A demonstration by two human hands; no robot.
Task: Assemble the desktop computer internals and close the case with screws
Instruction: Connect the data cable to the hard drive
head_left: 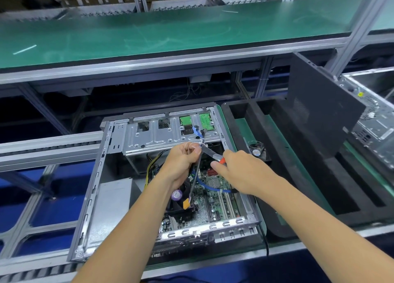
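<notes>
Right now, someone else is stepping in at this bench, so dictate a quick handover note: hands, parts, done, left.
Left hand pinches a thin cable bundle at the drive cage.
Right hand grips red-handled cutters, tips at the bundle's tie.
Open case lies flat, motherboard and blue cable inside.
Black side panel leans upright to the right, off the case.
Left: finish the cable tie, fit the panel, drive the screws.
</notes>
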